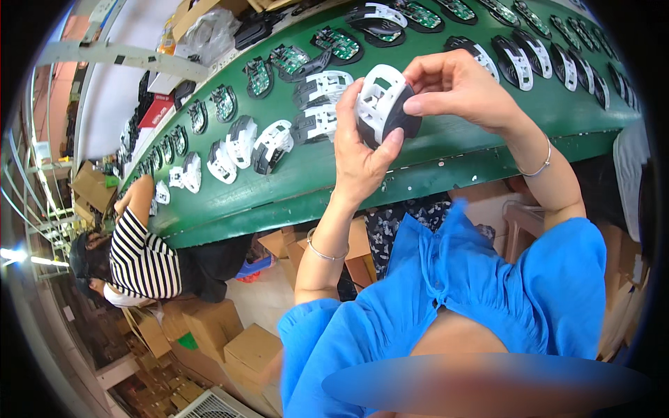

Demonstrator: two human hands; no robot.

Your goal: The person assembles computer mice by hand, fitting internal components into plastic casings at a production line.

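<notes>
A partly assembled computer mouse (376, 111) with a white frame and black cover is held upright above the green bench. My left hand (359, 164) grips it from below and the left, thumb across its lower front. From the right, my right hand (470, 90) has its thumb against the black side and its index finger bent near the top edge. What lies between those fingertips is partly hidden. Just left of my hands, white and black mouse shells (320, 89) lie on the bench. Beyond them are black mouse bases with green circuit boards (336, 44).
The long green bench (293, 188) runs across in front of me. More mouse shells (512, 61) stand in a row on the right. A person in a striped shirt (146, 258) works at the bench's left part. Cardboard boxes (254, 352) sit below on the floor.
</notes>
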